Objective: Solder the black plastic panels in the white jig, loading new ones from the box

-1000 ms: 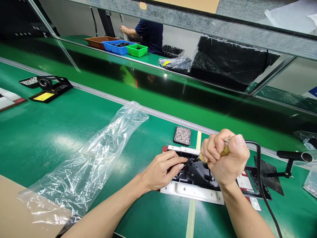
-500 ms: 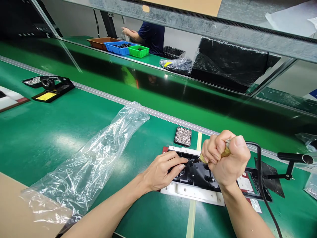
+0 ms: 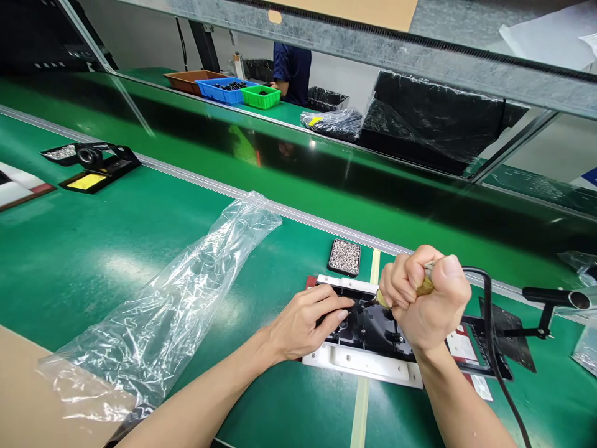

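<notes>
My right hand [image 3: 424, 305] is wrapped round the yellowish handle of a soldering iron [image 3: 383, 300], its cord looping off to the right. The iron's tip points down and left into a black plastic housing [image 3: 375, 330]. That housing lies in a white fixture [image 3: 364, 363] on the green bench. From the left, my left hand [image 3: 310, 317] rests over the housing, thumb and forefinger brought close together near the iron's tip. Whatever small part sits between those fingertips is hidden against the black plastic.
A small tray of metal bits [image 3: 344, 257] stands behind the fixture. On the right is a black iron stand [image 3: 555, 298]; another stand [image 3: 100, 165] is far left. A clear plastic bag [image 3: 186, 298] lies left of my arm. Beyond the partition, a person [image 3: 293, 71] works near coloured bins [image 3: 226, 93].
Both my hands and the soldering iron keep their place. Across the partition, the other person has drawn their outstretched arm back down.
</notes>
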Tool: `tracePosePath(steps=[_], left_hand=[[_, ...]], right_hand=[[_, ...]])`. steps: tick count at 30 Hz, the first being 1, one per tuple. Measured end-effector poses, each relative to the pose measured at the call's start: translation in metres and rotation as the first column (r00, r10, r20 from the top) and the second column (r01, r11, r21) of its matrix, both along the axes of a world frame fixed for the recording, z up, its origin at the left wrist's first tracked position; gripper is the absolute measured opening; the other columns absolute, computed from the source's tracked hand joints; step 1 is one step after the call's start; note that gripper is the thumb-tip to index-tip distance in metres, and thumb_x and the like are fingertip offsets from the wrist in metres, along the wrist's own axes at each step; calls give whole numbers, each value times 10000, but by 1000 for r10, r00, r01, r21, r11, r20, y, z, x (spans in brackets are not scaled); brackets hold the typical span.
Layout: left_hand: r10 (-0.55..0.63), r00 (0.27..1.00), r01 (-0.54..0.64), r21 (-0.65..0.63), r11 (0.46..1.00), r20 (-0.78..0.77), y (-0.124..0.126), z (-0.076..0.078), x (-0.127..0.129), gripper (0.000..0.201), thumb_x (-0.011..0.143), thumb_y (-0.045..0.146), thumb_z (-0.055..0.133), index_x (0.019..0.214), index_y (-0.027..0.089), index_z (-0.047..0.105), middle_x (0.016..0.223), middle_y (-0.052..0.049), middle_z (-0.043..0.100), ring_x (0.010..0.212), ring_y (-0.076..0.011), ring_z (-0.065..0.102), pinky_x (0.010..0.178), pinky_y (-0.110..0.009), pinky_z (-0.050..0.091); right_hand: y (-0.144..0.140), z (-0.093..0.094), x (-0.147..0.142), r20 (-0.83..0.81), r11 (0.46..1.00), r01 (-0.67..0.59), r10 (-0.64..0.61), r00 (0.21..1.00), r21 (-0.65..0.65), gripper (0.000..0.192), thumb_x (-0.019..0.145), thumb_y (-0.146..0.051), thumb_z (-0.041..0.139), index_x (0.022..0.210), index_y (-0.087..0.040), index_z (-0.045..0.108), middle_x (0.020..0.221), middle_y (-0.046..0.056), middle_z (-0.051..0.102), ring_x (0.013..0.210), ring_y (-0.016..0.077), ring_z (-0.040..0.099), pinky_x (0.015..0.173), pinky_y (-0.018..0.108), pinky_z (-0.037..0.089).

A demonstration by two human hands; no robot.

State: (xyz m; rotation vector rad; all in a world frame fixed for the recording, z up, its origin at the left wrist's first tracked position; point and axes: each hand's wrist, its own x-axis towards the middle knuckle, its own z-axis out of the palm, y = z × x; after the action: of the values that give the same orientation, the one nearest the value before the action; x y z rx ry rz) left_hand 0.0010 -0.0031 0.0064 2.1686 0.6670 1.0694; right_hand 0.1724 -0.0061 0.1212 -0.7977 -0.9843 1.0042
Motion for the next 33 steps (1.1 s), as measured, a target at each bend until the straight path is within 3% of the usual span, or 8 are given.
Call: tracePosePath(steps=[33], left_hand=[[-3,1000,3,-12,1000,2,0,-2,0,300,1073,238,497,1301,151,673,1005,-92,670,896,-181,642,772,-313,525]], right_hand=[[0,-1,0,-11,1000,1,-1,1000,-12,473,894,-510,629,579,-217,433,452,-75,281,376,75,226,350,203,216]])
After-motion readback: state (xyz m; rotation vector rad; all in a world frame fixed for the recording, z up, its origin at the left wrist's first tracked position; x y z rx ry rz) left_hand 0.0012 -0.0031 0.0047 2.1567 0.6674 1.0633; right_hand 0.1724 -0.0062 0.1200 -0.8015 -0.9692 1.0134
